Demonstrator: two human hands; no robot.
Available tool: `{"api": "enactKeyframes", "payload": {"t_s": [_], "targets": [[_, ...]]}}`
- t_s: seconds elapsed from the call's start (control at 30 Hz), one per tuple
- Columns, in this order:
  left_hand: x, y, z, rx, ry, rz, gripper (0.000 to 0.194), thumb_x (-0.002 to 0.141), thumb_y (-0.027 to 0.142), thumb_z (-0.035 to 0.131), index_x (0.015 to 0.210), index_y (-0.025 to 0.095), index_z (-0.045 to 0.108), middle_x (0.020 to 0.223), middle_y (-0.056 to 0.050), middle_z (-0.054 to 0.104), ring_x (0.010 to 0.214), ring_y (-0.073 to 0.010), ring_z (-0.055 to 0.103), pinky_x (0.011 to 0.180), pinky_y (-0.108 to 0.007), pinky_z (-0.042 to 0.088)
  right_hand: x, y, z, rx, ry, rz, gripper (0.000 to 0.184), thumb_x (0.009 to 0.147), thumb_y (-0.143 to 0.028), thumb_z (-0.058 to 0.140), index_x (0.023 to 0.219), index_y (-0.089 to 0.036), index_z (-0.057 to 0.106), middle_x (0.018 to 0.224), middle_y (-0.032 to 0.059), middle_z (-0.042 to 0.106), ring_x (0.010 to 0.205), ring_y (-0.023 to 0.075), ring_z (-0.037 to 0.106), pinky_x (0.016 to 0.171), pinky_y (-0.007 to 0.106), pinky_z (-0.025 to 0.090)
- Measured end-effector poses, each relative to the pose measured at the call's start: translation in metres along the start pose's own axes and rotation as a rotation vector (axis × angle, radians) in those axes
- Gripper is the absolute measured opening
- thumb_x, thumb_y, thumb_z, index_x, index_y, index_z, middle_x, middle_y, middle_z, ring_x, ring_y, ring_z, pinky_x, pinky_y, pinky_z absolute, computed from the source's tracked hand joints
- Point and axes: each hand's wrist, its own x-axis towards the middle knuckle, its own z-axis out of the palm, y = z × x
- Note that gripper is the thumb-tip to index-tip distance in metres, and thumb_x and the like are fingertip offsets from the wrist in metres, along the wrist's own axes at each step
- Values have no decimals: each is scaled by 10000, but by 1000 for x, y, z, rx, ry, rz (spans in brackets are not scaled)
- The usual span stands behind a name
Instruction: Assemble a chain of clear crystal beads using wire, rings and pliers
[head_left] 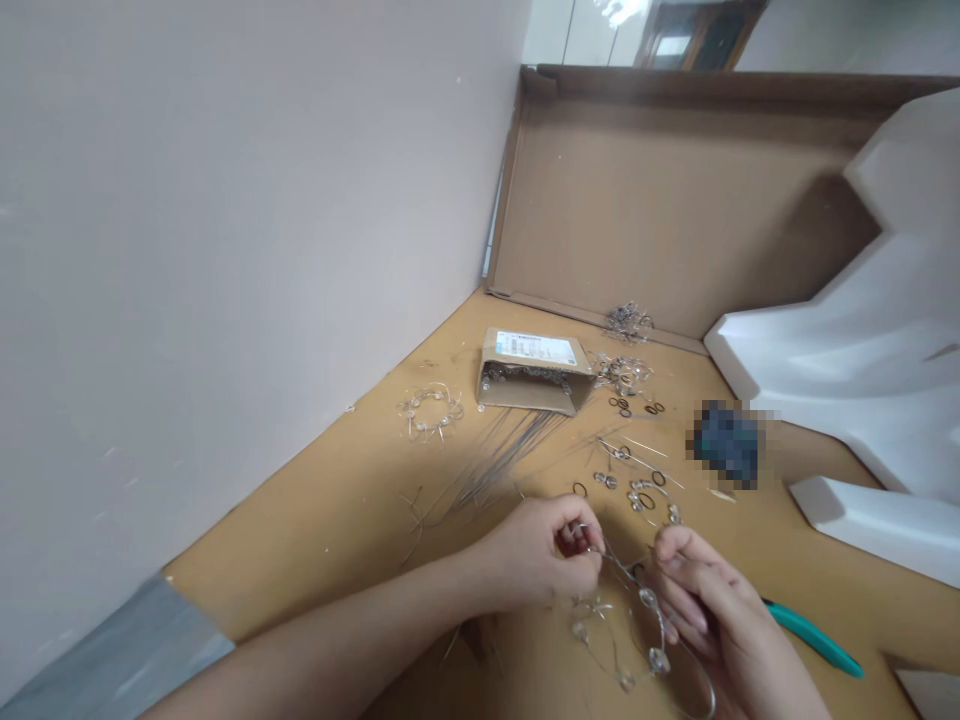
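Note:
My left hand (555, 555) is closed in a pinch on the end of a thin metal wire. That wire runs on into a beaded wire strand (657, 660) with clear round beads, and my right hand (716, 605) holds the strand between thumb and curled fingers. Another beaded wire loop (625, 682) lies on the table below my hands, slightly blurred. Just beyond my fingers are several small dark rings (646, 502) and a short beaded wire piece (673, 513). A teal handle (817, 640), likely of pliers, shows beside my right hand, its head hidden.
A small open cardboard box (529, 395) holds beaded pieces, with a bundle of straight wires (502, 460) before it. A beaded wire ring (431, 410) lies left, tangled beaded wires (624, 374) right. A pixelated dark object (726, 442), white foam (847, 330) and a large cardboard tray (675, 200) surround the table.

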Motion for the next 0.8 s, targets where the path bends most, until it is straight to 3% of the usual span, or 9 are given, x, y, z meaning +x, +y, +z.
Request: {"api": "enactKeyframes", "payload": {"t_s": [0.17, 0.3, 0.57, 0.8], "targets": [[2, -8, -3, -80, -68, 44, 109, 681, 217, 576, 768, 157, 549, 633, 30, 483, 559, -77, 412, 562, -211, 359, 4, 0, -6, 29, -31, 37, 149, 748, -344, 623, 698, -213, 571, 441, -112, 207, 429, 63, 69, 359, 154, 218], [2, -7, -6, -71, -76, 58, 172, 758, 312, 542, 780, 145, 581, 649, 16, 503, 568, -81, 416, 564, -211, 349, 5, 2, -6, 37, -39, 27, 129, 759, -331, 621, 724, -212, 588, 422, -117, 230, 421, 59, 82, 399, 163, 268], [1, -1, -7, 115, -20, 111, 216, 823, 278, 465, 768, 140, 622, 649, 10, 554, 554, -78, 391, 538, -199, 314, -4, 2, 7, -246, 67, -98, 285, 685, -471, 672, 844, -245, 601, 500, -48, 490, 464, 110, 386, 438, 198, 284], [-1, -1, -8, 141, 1, 145, 223, 829, 277, 452, 754, 143, 613, 651, 7, 562, 573, -86, 435, 555, -199, 342, 4, 5, -3, -312, 39, -155, 289, 705, -451, 666, 903, -255, 591, 546, -59, 484, 450, 101, 404, 439, 215, 311]]}}
